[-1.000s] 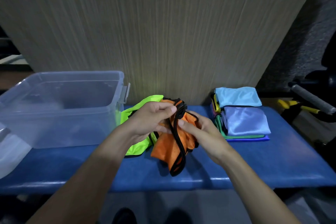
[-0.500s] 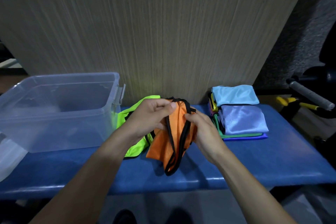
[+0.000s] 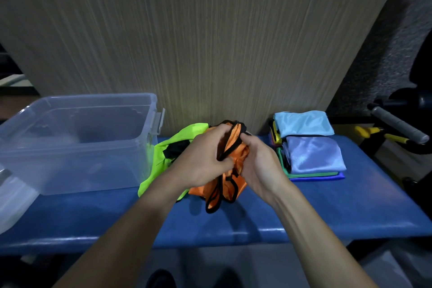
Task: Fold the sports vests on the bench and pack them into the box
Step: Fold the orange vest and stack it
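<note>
One blue bench point(image 3: 327, 206) carries everything. At its left end a clear plastic box point(image 3: 77, 142) is set, lid off. A pile of folded vests point(image 3: 308, 145) is stacked at the right end. A green vest point(image 3: 163, 161) lies crumpled beside the box. Over the middle, an orange vest point(image 3: 230, 184) is bunched and gripped by the left hand point(image 3: 205, 161) and the right hand point(image 3: 259, 166), fingers curled into its black trim.

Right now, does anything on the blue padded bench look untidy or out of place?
Only the neon green vest lies crumpled beside the clear plastic box. Both hands hold the orange black-trimmed vest.
</note>
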`<state>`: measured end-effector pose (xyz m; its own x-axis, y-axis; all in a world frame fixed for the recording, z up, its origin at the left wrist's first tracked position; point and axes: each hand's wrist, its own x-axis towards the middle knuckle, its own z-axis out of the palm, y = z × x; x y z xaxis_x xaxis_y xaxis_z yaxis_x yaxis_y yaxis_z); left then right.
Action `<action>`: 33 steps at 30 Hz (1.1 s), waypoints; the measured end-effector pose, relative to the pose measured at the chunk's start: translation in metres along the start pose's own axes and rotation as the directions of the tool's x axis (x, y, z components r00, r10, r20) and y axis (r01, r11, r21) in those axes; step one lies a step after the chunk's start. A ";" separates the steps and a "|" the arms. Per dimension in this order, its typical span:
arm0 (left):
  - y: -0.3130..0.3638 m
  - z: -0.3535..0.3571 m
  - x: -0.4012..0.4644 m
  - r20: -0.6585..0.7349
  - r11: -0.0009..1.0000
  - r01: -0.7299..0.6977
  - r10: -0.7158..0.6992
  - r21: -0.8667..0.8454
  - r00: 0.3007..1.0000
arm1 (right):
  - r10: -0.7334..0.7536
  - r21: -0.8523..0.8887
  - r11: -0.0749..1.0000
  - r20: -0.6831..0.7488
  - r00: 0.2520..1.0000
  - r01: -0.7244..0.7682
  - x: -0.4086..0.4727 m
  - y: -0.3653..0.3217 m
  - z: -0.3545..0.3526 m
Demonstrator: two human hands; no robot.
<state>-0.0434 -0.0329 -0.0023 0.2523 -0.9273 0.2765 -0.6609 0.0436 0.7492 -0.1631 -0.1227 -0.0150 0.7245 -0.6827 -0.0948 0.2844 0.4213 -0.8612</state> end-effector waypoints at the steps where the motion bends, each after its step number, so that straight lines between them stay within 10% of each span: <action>1: -0.001 -0.001 -0.001 0.000 1.000 0.005 -0.005 -0.029 1.000 | 0.005 -0.009 1.000 0.005 1.000 -0.005 0.000 0.000 0.001; 11: -0.014 -0.011 0.002 -0.031 0.932 0.113 -0.131 -0.344 0.991 | 0.042 -0.105 0.993 -0.048 0.998 -0.047 0.003 0.001 -0.001; 20: 0.005 -0.033 0.023 -0.252 0.989 0.026 0.013 0.149 0.968 | -0.004 -0.145 0.989 -0.223 0.975 -0.029 0.003 -0.034 0.013; 26: 0.088 -0.080 0.040 -0.100 0.962 -0.027 0.056 0.272 0.993 | -0.026 -0.241 0.970 -0.090 0.996 0.004 -0.006 -0.106 0.066; 33: 0.172 -0.118 0.013 0.257 0.897 0.136 -0.026 -0.421 0.966 | -0.116 -0.463 0.878 0.048 0.992 0.125 -0.040 -0.175 0.110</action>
<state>-0.0705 0.0061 0.2007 0.0791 -0.9925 0.0933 -0.2614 0.0696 0.9627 -0.1728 -0.1032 0.1946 0.7159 -0.6976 0.0298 0.0494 0.0081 -0.9987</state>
